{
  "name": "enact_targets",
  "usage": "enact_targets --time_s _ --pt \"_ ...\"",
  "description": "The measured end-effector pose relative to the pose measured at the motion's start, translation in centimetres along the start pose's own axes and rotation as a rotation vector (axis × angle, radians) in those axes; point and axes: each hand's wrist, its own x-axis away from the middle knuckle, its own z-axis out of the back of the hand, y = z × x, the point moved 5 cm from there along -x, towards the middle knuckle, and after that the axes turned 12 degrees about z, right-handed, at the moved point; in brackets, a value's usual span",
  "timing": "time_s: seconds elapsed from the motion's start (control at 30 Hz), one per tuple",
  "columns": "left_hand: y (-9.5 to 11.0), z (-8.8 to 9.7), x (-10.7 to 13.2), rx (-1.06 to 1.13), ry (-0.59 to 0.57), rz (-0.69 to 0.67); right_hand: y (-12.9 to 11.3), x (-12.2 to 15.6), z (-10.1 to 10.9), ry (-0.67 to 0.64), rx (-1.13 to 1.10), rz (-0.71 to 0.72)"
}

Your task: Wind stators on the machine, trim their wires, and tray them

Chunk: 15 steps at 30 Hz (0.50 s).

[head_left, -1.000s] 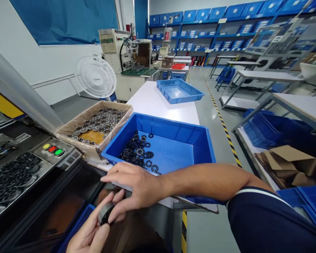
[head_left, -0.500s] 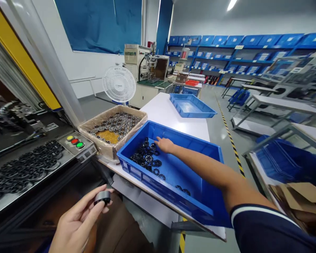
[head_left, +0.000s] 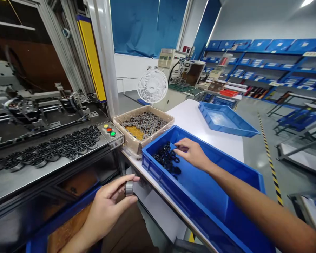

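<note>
Head view: the left hand (head_left: 107, 203) is held low, below the near edge of the tabletop (head_left: 192, 117). It pinches a small grey ring (head_left: 129, 188) between thumb and first fingers, upright and out in the open, probably so that it stays ready and easy to see.

The right hand (head_left: 192, 153) is stretched across a deep blue bin (head_left: 160, 177) that fills the near left corner of the tabletop. Its fingers are loosely curled, with the tips on a heap of black rings (head_left: 166, 160) in the bin's far left corner. Whether they have closed on one cannot be told.

The heap lies on the side of the bin nearest the machine, which seems to keep it within easy reach of both.

Just behind the bin, at the left edge of the tabletop, stands a lined cardboard box (head_left: 126, 135) full of metal rings (head_left: 147, 123). It touches or nearly touches the bin.

Beside the box, a machine ledge (head_left: 21, 175) carries rows of dark ring parts (head_left: 65, 147) laid flat side by side, apparently queued in order. A panel of three coloured buttons (head_left: 109, 130) sits at the end of the ledge.

A shallow blue tray (head_left: 226, 121) lies toward the far right edge, well apart from the hands, and a white fan (head_left: 152, 86) stands beyond the far left corner.
</note>
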Motion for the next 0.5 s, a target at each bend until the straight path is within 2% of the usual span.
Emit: enact_targets --time_s 0.03,0.1,0.13,0.2,0.27,0.37,0.43,0.5 --pt "-0.1 -0.7 -0.1 0.107 -0.046 0.021 -2.6 0.9 0.7 0.079 -0.058 0.069" --pt "-0.4 -2.4 -0.2 0.282 -0.141 0.064 -8.3 3.5 2.7 0.432 -0.424 0.403" --pt "-0.5 -3.2 -0.2 0.349 -0.189 0.09 -10.5 4.9 3.1 0.526 -0.553 0.531" --pt "-0.7 -4.5 -0.1 0.449 -0.27 0.125 -13.5 7.1 2.9 0.588 -0.733 0.669" --pt "-0.6 -5.3 0.1 0.507 -0.315 0.115 -14.7 8.1 2.1 0.568 -0.808 0.696" --pt "-0.4 -5.7 0.4 0.495 -0.323 0.083 -14.7 8.3 1.3 0.561 -0.791 0.707" --pt "-0.1 -5.5 0.7 0.412 -0.271 0.038 -14.4 8.2 1.1 0.571 -0.738 0.737" --pt "0.4 -4.8 1.1 0.277 -0.155 -0.075 -14.4 8.1 1.0 0.569 -0.691 0.775"
